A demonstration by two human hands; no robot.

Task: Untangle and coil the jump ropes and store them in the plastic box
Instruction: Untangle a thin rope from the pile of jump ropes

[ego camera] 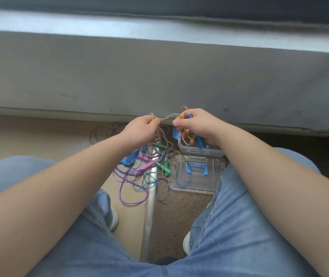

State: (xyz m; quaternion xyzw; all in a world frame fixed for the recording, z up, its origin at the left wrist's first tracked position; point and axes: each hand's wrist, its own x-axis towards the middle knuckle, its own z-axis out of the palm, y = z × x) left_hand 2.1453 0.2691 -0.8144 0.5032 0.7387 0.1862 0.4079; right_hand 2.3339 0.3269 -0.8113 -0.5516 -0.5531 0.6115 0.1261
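Rope [169,116] running left to right, left hand [141,130] pinching it, right hand [197,126] gripping its coiled part

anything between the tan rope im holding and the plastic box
Nothing visible blocks it: the plastic box sits open just below the right hand, its lid off beside it. But the tan rope seems to trail down into the floor tangle.

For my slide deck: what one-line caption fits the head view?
Left hand and right hand hold a tan rope between them above the box, its lid and tangled ropes.
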